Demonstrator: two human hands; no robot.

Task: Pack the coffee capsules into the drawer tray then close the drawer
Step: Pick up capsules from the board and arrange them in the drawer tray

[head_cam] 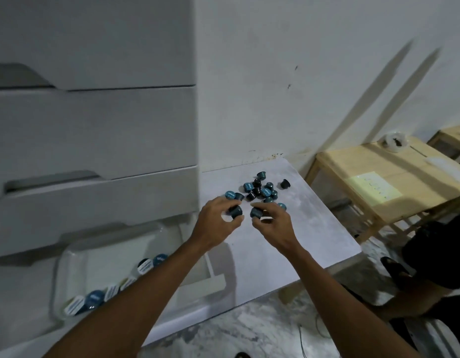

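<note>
Several dark blue coffee capsules (pixel 260 190) lie heaped on a grey slab (pixel 314 228) right of the drawer unit. My left hand (pixel 216 223) grips one capsule (pixel 236 211) at the near edge of the heap. Close beside it, my right hand (pixel 273 223) grips another capsule (pixel 256 212). Lower left, the bottom drawer (pixel 195 308) is pulled out. A clear tray (pixel 76 257) sits inside it, with a row of capsules (pixel 115 288) along its near side. My left forearm covers part of that tray.
A white drawer unit (pixel 94 130) with shut upper drawers fills the left. A wooden table (pixel 384 182) stands at the right against the white wall. Someone in dark clothing (pixel 435 259) sits at the right edge. The floor below is mottled stone.
</note>
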